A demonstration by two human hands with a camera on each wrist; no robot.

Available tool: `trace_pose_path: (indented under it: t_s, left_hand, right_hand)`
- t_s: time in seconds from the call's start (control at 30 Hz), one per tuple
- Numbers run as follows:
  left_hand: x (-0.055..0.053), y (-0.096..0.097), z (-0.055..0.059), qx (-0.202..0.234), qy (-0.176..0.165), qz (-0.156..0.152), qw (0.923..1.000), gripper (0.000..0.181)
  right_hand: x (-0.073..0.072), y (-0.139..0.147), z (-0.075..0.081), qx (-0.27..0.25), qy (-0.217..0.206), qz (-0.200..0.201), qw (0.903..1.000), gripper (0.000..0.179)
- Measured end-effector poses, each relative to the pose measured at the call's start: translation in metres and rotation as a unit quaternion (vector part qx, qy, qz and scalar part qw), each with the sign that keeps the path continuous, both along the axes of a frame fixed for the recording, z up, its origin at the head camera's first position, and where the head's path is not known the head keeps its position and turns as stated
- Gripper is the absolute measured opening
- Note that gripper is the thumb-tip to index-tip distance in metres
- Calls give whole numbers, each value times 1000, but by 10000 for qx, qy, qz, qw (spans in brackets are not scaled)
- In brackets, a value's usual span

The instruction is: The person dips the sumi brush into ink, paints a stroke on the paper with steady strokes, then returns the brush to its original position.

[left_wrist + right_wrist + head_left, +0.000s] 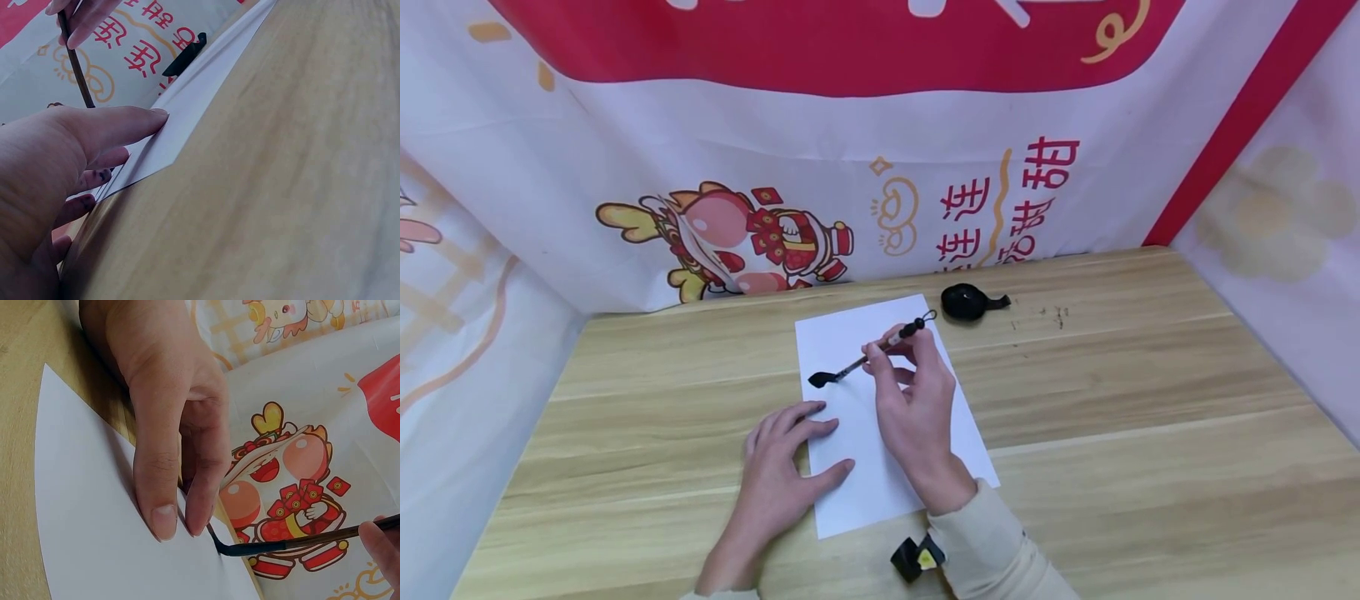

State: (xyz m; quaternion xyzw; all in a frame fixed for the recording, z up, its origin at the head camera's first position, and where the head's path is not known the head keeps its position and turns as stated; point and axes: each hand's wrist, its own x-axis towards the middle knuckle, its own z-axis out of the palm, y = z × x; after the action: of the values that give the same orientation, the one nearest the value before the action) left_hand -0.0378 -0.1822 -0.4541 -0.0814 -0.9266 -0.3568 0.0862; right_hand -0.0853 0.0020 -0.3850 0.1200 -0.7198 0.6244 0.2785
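In the head view, my right hand (917,400) grips a writing brush (868,358) with a dark handle and a hanging loop at its top. The brush slants down to the left, its dark bristles bent against a white sheet of paper (865,492) in the right wrist view. A short black ink stroke (822,380) lies at the bristles, near the paper's left edge. My left hand (778,467) rests over that left edge with fingers spread, fingertips on the paper. Dark smudges mark some of its fingers (94,179) in the left wrist view.
A glossy black rounded thing (964,302) with a narrow neck lies beyond the paper's top right corner, beside small dark specks (1060,317). Under everything is a wood-grain table (1112,467). Printed cloth (850,125) hangs along its back and sides.
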Motion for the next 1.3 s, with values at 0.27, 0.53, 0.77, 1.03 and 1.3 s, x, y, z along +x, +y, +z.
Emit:
trace_pose_path:
  t_s: [0.27,0.53,0.77,1.03,1.3]
  left_hand:
    - [1,0,0,31,-84,10,10000,46]
    - [1,-1,-2,12,-103,7,9999,46]
    - [-1,0,-2,-10,-37,0,10000,47]
    - [-2,0,-3,5,36,-20,10000,48]
    - [-1,0,-2,25,-48,-12,10000,47]
  right_hand:
    - [1,-2,0,-36,16,0,10000,16]
    - [1,-2,-1,31,38,-149,9999,17]
    - [2,-1,-1,23,139,-297,9995,16]
    - [1,-1,-1,-82,262,-391,9989,15]
    - [2,0,2,-65,267,-494,9984,14]
